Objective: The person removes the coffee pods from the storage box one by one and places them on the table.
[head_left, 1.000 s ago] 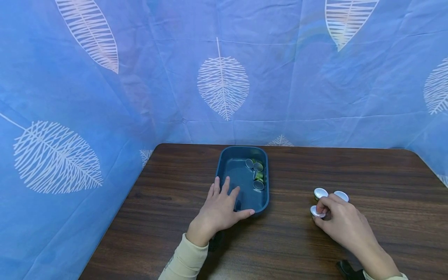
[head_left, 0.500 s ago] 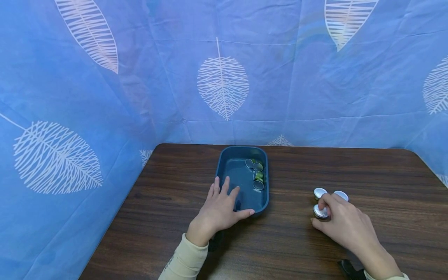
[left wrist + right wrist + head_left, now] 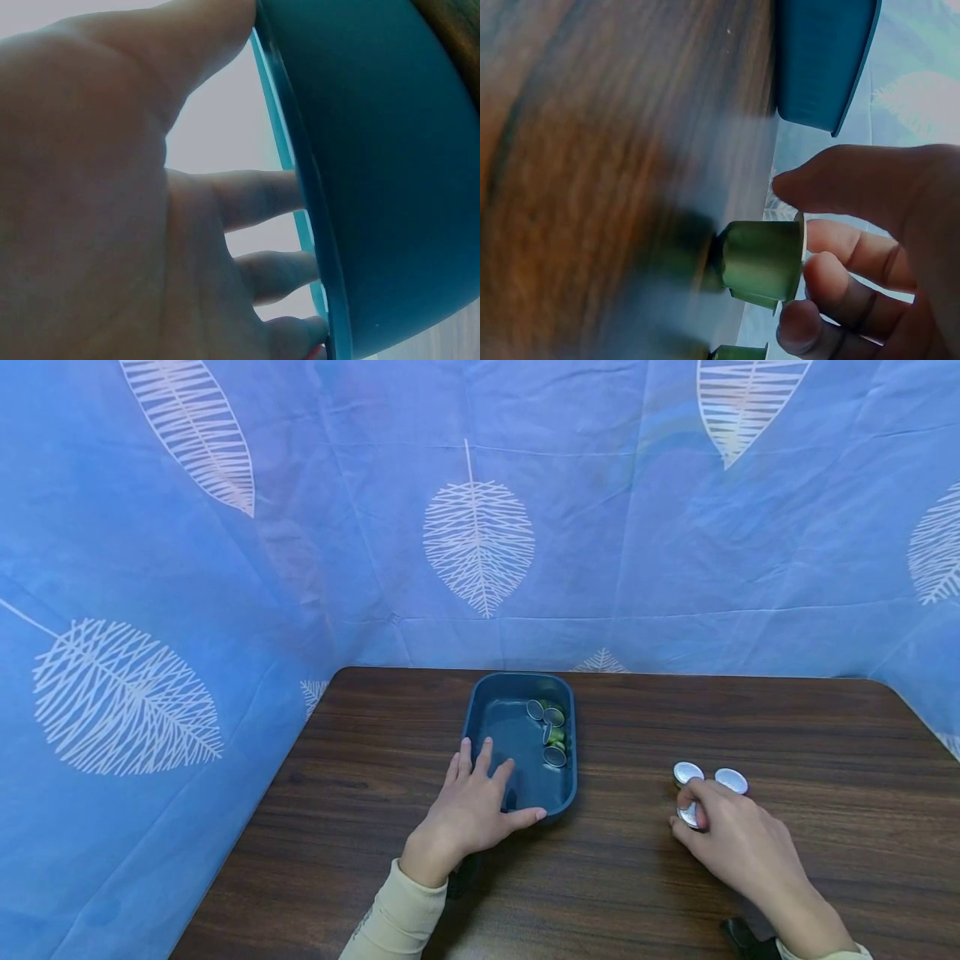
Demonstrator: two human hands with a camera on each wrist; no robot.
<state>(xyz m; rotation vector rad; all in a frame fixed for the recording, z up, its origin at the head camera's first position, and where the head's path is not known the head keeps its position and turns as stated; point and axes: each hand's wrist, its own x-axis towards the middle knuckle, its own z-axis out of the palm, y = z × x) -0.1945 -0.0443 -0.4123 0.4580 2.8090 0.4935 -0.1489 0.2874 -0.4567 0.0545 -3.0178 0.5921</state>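
My right hand (image 3: 738,839) bends its thumb and fingers around a green coffee capsule (image 3: 761,259) with a silver foil lid. In the right wrist view, the capsule stands lid up on the table, thumb and fingertips at its rim. Two more capsules, one at the back left (image 3: 687,772) and one at the back right (image 3: 731,781), stand just beyond this hand. My left hand (image 3: 468,806) lies spread over the near left corner of a blue tray (image 3: 567,793), fingers straight across its rim. Several green capsules (image 3: 554,755) lie tipped along the tray's right side.
The dark wood-grain table (image 3: 360,827) reaches back to a blue cloth (image 3: 570,560) printed with white leaves. A black strap (image 3: 746,937) shows by the right wrist.
The capsule at my right hand tilted a second ago, then levelled and shifted slightly right, further under the fingers. My left hand and the tray have stayed still.
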